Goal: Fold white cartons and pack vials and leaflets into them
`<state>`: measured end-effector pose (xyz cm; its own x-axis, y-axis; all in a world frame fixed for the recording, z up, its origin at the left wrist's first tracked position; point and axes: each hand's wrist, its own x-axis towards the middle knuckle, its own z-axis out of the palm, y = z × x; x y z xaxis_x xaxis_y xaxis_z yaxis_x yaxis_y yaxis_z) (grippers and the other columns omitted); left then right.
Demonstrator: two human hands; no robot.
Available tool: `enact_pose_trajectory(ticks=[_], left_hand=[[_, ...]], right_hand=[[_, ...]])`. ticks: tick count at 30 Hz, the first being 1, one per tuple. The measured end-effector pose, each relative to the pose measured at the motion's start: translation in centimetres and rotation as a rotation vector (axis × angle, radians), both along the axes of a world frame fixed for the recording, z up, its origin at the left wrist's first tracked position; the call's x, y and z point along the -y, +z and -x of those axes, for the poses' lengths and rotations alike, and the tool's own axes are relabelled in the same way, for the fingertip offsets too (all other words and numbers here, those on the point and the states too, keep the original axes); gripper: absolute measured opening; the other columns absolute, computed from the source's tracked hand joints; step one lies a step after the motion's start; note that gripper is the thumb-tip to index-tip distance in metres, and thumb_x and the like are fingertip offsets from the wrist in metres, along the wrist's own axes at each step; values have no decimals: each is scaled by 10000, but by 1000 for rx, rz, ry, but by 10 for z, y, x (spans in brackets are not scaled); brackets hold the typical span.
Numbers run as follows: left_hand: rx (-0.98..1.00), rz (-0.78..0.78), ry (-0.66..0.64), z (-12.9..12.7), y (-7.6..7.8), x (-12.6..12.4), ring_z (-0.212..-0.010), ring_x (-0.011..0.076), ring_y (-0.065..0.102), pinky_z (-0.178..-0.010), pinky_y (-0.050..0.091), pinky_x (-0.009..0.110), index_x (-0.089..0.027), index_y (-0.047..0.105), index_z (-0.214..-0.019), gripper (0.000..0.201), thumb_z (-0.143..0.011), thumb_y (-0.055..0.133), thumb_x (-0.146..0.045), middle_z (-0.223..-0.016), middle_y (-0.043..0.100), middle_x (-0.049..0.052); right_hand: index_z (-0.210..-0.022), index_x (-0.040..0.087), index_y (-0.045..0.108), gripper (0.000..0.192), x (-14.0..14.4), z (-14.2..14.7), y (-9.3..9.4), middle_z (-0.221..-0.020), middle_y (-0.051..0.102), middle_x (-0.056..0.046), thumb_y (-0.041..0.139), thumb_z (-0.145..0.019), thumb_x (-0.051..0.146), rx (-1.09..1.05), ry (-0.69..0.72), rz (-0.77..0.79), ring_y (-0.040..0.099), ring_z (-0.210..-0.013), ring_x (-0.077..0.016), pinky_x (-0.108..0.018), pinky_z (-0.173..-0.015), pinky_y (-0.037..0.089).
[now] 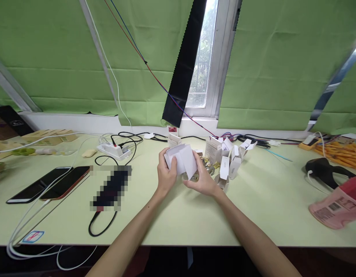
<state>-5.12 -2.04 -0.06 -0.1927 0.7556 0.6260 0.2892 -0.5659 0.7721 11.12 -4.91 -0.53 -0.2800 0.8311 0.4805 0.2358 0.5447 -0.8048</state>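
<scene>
Both my hands hold a small white cardboard box (182, 158) above the middle of the pale green table (178, 219). My left hand (165, 174) grips its left side with the thumb on the flap. My right hand (203, 177) cups the right side from below, and a small golden metal item (195, 178) shows under the box at the fingers. Just to the right stand several more small white boxes (226, 159), some with open flaps.
Two phones (50, 184) lie at the left with white cables. A blurred dark device (111, 187) with a black cable is beside them. A white power strip (113, 150) sits behind. At the right are a black tool (325, 171), a pink packet (338, 204) and yellow sticks (342, 151).
</scene>
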Motion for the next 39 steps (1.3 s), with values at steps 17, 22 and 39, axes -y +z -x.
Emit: enact_pose_trajectory(ticks=[17,22,39], left_hand=[[18,-100,91,3,1,-5,-905,184,640,-815,513,297,-197,633,-998,140,-869,598,-240,-969,686,41],[30,-105,99,4,0,-5,-871,177,645,-776,517,285,-190,637,-965,134,-854,562,-188,-935,690,39],[-71,-194,84,8,1,-9,-924,190,633,-814,515,322,-201,671,-933,102,-849,632,-245,-945,671,40]], right_hand=[[-1588,193,92,1064,6,3,3,-1625,260,-137,699,-714,228,120,-38,-120,268,-1513,-287,-450,-1248,245],[-1585,182,108,1054,7,4,2,-1621,267,-141,705,-718,243,98,-28,-105,274,-1508,-292,-440,-1248,245],[-1587,204,95,1064,5,5,-1,-1624,259,-134,687,-703,204,126,-81,-173,257,-1516,-291,-465,-1248,252]])
